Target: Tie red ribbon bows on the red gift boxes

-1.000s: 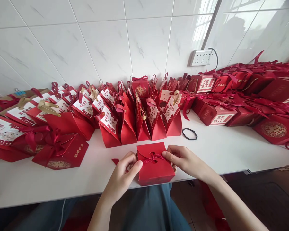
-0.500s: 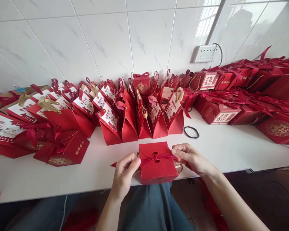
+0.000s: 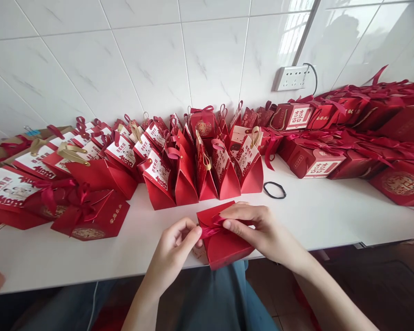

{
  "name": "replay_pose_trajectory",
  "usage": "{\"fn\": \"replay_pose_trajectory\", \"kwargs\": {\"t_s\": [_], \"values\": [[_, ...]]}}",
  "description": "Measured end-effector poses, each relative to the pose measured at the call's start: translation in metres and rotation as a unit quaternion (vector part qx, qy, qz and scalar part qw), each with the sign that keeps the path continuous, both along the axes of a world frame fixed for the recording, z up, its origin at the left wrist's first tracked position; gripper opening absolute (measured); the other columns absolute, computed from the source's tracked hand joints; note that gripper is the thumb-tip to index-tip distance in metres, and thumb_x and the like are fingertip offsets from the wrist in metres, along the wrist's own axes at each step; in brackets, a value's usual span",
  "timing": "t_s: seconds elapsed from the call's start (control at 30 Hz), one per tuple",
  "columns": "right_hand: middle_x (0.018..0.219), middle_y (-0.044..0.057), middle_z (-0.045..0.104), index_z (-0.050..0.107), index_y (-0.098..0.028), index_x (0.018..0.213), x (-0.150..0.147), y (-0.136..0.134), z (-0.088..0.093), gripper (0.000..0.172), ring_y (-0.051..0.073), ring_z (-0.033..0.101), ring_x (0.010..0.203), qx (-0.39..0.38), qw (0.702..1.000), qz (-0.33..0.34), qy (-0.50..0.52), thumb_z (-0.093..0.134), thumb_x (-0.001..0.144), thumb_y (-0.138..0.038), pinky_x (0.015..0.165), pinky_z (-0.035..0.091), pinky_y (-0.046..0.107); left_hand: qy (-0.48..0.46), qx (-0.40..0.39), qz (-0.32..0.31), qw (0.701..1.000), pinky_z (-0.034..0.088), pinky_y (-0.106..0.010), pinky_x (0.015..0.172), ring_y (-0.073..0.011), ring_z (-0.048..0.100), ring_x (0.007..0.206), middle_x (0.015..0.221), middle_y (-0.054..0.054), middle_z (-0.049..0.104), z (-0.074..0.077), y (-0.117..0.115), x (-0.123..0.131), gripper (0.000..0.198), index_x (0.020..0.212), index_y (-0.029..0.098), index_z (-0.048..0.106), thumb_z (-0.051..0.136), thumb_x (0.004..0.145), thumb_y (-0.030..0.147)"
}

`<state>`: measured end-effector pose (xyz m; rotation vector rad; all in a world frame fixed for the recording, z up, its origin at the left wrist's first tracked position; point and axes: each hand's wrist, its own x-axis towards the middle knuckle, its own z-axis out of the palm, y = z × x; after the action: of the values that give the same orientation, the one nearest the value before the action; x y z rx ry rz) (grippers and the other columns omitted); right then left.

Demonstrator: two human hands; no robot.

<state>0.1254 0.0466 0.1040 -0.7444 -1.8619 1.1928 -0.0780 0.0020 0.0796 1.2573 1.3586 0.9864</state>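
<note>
A red gift box (image 3: pixel 227 255) rests at the table's front edge, between my hands and turned slightly. Dark red ribbon (image 3: pixel 209 230) crosses its top. My left hand (image 3: pixel 177 246) pinches the ribbon at the box's left side, thumb against forefinger. Over the middle of the lid, my right hand (image 3: pixel 257 227) is closed on the ribbon, with thumb and fingers at the crossing. The right hand hides the right part of the lid.
Behind stand rows of red gift bags (image 3: pixel 186 177). Beribboned red boxes fill the right (image 3: pixel 313 161), and another ribboned box (image 3: pixel 93 214) sits left. A black elastic band (image 3: pixel 274 190) lies on the white table (image 3: pixel 152 243). A power strip (image 3: pixel 291 78) is on the tiled wall.
My right hand has moved left from the box's right side onto the ribbon at the lid's middle. The box has turned slightly. My left hand now pinches ribbon at the left side.
</note>
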Motion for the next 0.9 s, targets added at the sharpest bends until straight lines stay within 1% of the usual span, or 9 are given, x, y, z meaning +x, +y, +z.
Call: {"fn": "replay_pose_trajectory", "kwargs": {"t_s": [0.1, 0.2, 0.33, 0.47, 0.53, 0.63, 0.77, 0.83, 0.9], "values": [[0.089, 0.004, 0.075, 0.078, -0.023, 0.093, -0.009, 0.000, -0.010, 0.018, 0.016, 0.067, 0.080, 0.037, 0.998, -0.053, -0.004, 0.060, 0.093, -0.025, 0.075, 0.054, 0.027, 0.054, 0.029, 0.013, 0.998, 0.039, -0.020, 0.055, -0.0112, 0.048, 0.059, 0.062, 0.004, 0.051, 0.009, -0.005, -0.003, 0.025, 0.089, 0.021, 0.054, 0.055, 0.088, 0.046], [0.091, 0.006, 0.073, 0.076, -0.021, 0.100, -0.011, -0.002, -0.017, 0.023, 0.017, 0.067, 0.083, 0.071, 0.994, -0.079, -0.022, 0.054, 0.094, -0.019, 0.079, 0.053, 0.030, 0.162, 0.072, -0.043, 0.983, 0.041, -0.019, 0.055, -0.0111, 0.052, 0.062, 0.073, 0.002, 0.058, 0.018, -0.011, -0.006, 0.019, 0.090, 0.023, 0.058, 0.056, 0.089, 0.041], [0.095, 0.006, 0.074, 0.072, -0.021, 0.098, -0.013, -0.004, -0.021, 0.022, 0.019, 0.068, 0.089, 0.086, 0.991, -0.093, -0.047, 0.051, 0.093, -0.016, 0.084, 0.051, 0.033, 0.301, 0.137, -0.088, 0.940, 0.044, -0.019, 0.059, -0.0111, 0.059, 0.066, 0.082, 0.003, 0.064, 0.027, -0.013, -0.008, 0.013, 0.092, 0.026, 0.061, 0.050, 0.093, 0.033], [0.089, 0.002, 0.077, 0.061, -0.023, 0.094, -0.017, -0.006, -0.021, 0.007, 0.019, 0.071, 0.082, 0.022, 0.991, -0.129, -0.032, 0.056, 0.090, -0.021, 0.079, 0.052, 0.034, 0.381, 0.261, -0.070, 0.884, 0.042, -0.020, 0.057, -0.0088, 0.056, 0.060, 0.087, 0.001, 0.060, 0.034, -0.011, -0.009, 0.020, 0.084, 0.024, 0.061, 0.047, 0.096, 0.032], [0.085, 0.000, 0.077, 0.056, -0.024, 0.097, -0.020, -0.006, -0.021, 0.009, 0.019, 0.072, 0.079, -0.019, 0.991, -0.134, -0.021, 0.058, 0.088, -0.023, 0.077, 0.053, 0.033, 0.392, 0.304, -0.053, 0.866, 0.041, -0.021, 0.056, -0.0084, 0.055, 0.058, 0.087, 0.000, 0.058, 0.037, -0.010, -0.008, 0.023, 0.079, 0.022, 0.059, 0.049, 0.096, 0.033], [0.091, 0.002, 0.078, 0.063, -0.023, 0.094, -0.022, -0.006, -0.021, 0.008, 0.020, 0.073, 0.086, -0.047, 0.993, -0.108, -0.010, 0.060, 0.087, -0.025, 0.080, 0.054, 0.033, 0.373, 0.313, -0.076, 0.870, 0.041, -0.021, 0.057, -0.0098, 0.057, 0.060, 0.075, 0.002, 0.057, 0.045, -0.006, -0.005, 0.023, 0.076, 0.022, 0.057, 0.050, 0.096, 0.033], [0.091, 0.001, 0.077, 0.073, -0.024, 0.087, -0.022, -0.005, -0.020, 0.015, 0.019, 0.069, 0.088, 0.014, 0.994, -0.103, -0.035, 0.059, 0.088, -0.020, 0.085, 0.051, 0.033, 0.362, 0.322, -0.100, 0.869, 0.041, -0.022, 0.060, -0.0109, 0.057, 0.064, 0.076, 0.002, 0.060, 0.054, 0.005, 0.001, 0.020, 0.080, 0.022, 0.064, 0.052, 0.095, 0.030], [0.088, 0.000, 0.077, 0.074, -0.026, 0.085, -0.021, -0.005, -0.018, 0.019, 0.018, 0.066, 0.082, 0.047, 0.993, -0.097, -0.045, 0.057, 0.090, -0.018, 0.082, 0.050, 0.031, 0.355, 0.331, -0.101, 0.868, 0.042, -0.022, 0.061, -0.0109, 0.057, 0.067, 0.080, 0.001, 0.060, 0.055, 0.014, 0.003, 0.019, 0.081, 0.022, 0.066, 0.054, 0.094, 0.028], [0.081, 0.000, 0.075, 0.075, -0.025, 0.083, -0.021, -0.005, -0.016, 0.022, 0.017, 0.063, 0.074, 0.066, 0.994, -0.077, -0.044, 0.056, 0.092, -0.019, 0.079, 0.049, 0.030, 0.314, 0.330, -0.117, 0.882, 0.044, -0.022, 0.066, -0.0111, 0.059, 0.071, 0.082, 0.000, 0.061, 0.051, 0.024, 0.003, 0.017, 0.082, 0.022, 0.067, 0.055, 0.093, 0.025]]}}
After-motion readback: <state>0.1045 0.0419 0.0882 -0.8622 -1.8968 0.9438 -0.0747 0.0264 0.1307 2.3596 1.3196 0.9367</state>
